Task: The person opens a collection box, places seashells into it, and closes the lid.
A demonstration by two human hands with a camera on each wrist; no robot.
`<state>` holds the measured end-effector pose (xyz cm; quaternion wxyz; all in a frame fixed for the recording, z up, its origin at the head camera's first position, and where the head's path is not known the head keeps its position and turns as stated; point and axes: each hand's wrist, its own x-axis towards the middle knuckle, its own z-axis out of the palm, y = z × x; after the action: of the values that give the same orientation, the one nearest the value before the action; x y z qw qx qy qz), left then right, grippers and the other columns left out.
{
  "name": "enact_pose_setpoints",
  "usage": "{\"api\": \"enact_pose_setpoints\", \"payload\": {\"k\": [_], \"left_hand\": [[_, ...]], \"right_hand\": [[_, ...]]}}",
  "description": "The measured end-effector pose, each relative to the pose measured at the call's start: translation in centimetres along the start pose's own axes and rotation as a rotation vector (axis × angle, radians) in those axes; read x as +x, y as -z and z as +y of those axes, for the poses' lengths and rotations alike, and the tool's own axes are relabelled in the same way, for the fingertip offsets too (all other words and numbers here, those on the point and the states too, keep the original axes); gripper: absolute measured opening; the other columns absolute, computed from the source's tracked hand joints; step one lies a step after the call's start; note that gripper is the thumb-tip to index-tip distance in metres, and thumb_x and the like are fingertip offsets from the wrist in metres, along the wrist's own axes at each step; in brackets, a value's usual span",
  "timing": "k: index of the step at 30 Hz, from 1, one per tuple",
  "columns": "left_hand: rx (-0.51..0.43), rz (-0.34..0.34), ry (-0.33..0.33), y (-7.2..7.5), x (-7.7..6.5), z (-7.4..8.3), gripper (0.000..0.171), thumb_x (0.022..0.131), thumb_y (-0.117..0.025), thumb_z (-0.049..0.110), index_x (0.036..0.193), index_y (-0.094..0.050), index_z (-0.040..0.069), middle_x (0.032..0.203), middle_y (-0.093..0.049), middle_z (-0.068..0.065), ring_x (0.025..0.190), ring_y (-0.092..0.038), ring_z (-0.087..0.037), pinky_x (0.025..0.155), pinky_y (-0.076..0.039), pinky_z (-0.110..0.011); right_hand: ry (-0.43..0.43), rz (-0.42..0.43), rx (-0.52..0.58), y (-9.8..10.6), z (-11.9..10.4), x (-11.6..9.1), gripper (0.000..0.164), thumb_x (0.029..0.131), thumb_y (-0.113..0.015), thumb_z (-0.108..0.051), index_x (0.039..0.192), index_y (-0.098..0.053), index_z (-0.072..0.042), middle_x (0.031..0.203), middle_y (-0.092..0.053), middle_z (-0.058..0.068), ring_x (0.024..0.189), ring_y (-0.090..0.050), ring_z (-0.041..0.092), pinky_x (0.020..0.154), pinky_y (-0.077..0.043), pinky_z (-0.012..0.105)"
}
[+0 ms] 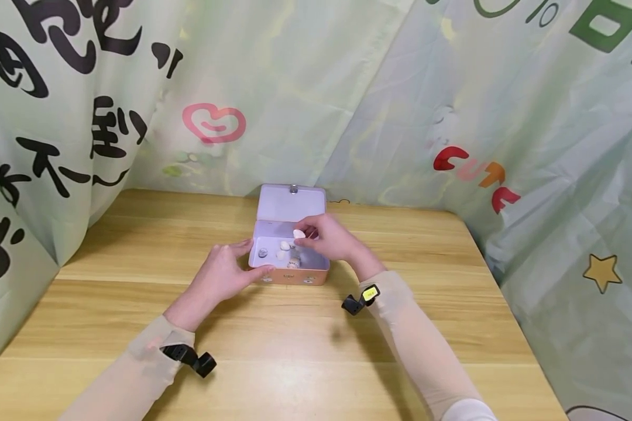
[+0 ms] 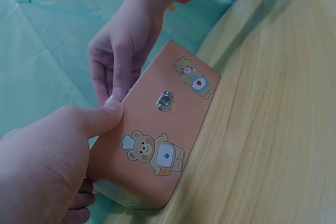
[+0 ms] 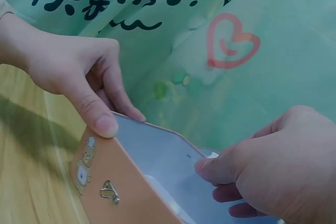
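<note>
An orange tin box (image 1: 297, 278) with a pale lilac inside stands on the table, its lid (image 1: 291, 204) tipped back. My left hand (image 1: 222, 273) grips the box's left front corner, thumb at the front rim and fingers along the left side. Over the box's inside, my right hand (image 1: 329, 237) pinches a small white piece (image 1: 298, 234), much like a seashell, between thumb and fingers. Below it in the box lie several small whitish pieces, a ridged shell-like one (image 1: 294, 263) and a round greyish one (image 1: 263, 252). Bear pictures (image 2: 165, 153) and a metal clasp (image 2: 164, 100) mark the front.
The wooden table (image 1: 295, 368) reaches back to a printed pale green curtain (image 1: 295, 88), which hangs behind and along both sides. A black wrist camera (image 1: 189, 358) sits on the left sleeve, another (image 1: 359, 299) on the right one.
</note>
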<state>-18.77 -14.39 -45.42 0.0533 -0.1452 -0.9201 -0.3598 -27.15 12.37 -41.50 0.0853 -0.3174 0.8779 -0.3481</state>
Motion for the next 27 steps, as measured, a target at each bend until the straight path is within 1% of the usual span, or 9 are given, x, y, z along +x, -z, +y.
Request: {"api": "enact_pose_setpoints", "payload": {"k": [6,10,18,20,21,22,23,25,27], "left_hand": [[-0.002,0.002,-0.003,0.0,0.0,0.0,0.086,0.086,-0.088,0.051,0.141,-0.060,-0.009,0.141,-0.057,-0.026,0.037,-0.029,-0.007,0.038,-0.036,-0.028],[-0.002,-0.004,0.003,0.1,-0.1,0.1,0.089,0.086,-0.086,0.056,0.141,-0.060,-0.009,0.141,-0.057,-0.027,0.035,-0.030,-0.006,0.036,-0.035,-0.027],[0.048,0.009,-0.024,0.0,0.0,0.4,0.087,0.086,-0.087,0.053,0.140,-0.061,-0.010,0.139,-0.058,-0.029,0.035,-0.032,-0.006,0.039,-0.039,-0.030],[0.057,0.002,-0.031,0.1,0.1,0.4,0.087,0.087,-0.085,0.055,0.140,-0.062,-0.010,0.121,-0.069,-0.033,0.036,-0.033,-0.006,0.041,-0.040,-0.030],[0.064,0.004,-0.043,0.2,0.2,0.4,0.086,0.088,-0.084,0.057,0.139,-0.063,-0.009,0.114,-0.072,-0.032,0.037,-0.033,-0.006,0.041,-0.039,-0.030],[0.069,0.004,-0.050,0.3,0.2,0.4,0.086,0.088,-0.082,0.059,0.140,-0.064,-0.008,0.099,-0.075,-0.028,0.038,-0.031,-0.006,0.042,-0.038,-0.030],[0.076,0.007,-0.056,0.4,0.3,0.4,0.086,0.089,-0.080,0.061,0.140,-0.064,-0.006,0.084,-0.074,-0.023,0.038,-0.030,-0.005,0.041,-0.037,-0.030],[0.091,0.021,-0.064,0.7,0.5,0.4,0.085,0.091,-0.076,0.065,0.139,-0.066,-0.003,0.063,-0.065,-0.010,0.038,-0.026,-0.004,0.041,-0.037,-0.031],[0.097,0.055,-0.083,0.9,0.9,0.3,0.078,0.093,-0.074,0.064,0.135,-0.070,-0.002,0.068,-0.070,-0.012,0.039,-0.027,-0.005,0.044,-0.040,-0.033]], "right_hand": [[0.041,-0.019,-0.015,-0.7,-0.2,0.5,0.021,0.096,-0.079,-0.007,0.116,-0.075,0.002,0.096,-0.072,0.005,0.089,-0.065,0.018,0.082,-0.055,0.029],[0.048,-0.042,-0.021,-1.2,-0.2,0.7,0.021,0.096,-0.078,-0.006,0.116,-0.075,0.002,0.098,-0.074,0.005,0.090,-0.067,0.017,0.084,-0.056,0.029],[0.024,-0.100,0.018,-1.0,-0.5,0.4,0.029,0.099,-0.075,-0.005,0.124,-0.071,0.008,0.117,-0.075,0.018,0.107,-0.070,0.025,0.101,-0.055,0.043],[0.026,-0.087,0.026,-0.7,-0.5,0.1,0.028,0.099,-0.074,-0.005,0.125,-0.071,0.008,0.118,-0.074,0.018,0.108,-0.070,0.025,0.102,-0.054,0.045],[0.029,-0.076,0.026,-0.5,-0.5,0.0,0.028,0.099,-0.074,-0.005,0.124,-0.071,0.007,0.119,-0.074,0.018,0.108,-0.070,0.025,0.102,-0.054,0.045],[0.032,-0.065,0.030,-0.4,-0.5,-0.2,0.028,0.099,-0.074,-0.005,0.124,-0.071,0.007,0.119,-0.074,0.018,0.108,-0.070,0.025,0.102,-0.054,0.046],[0.034,-0.051,0.031,-0.2,-0.5,-0.3,0.027,0.099,-0.074,-0.004,0.124,-0.071,0.007,0.118,-0.075,0.017,0.108,-0.070,0.025,0.102,-0.054,0.046],[0.040,-0.026,0.030,0.3,-0.4,-0.6,0.026,0.099,-0.073,-0.004,0.123,-0.072,0.007,0.117,-0.075,0.016,0.107,-0.070,0.025,0.101,-0.054,0.046],[0.047,-0.008,0.037,0.7,-0.4,-0.8,0.026,0.100,-0.073,-0.003,0.123,-0.071,0.008,0.117,-0.075,0.018,0.106,-0.070,0.026,0.100,-0.055,0.047]]}}
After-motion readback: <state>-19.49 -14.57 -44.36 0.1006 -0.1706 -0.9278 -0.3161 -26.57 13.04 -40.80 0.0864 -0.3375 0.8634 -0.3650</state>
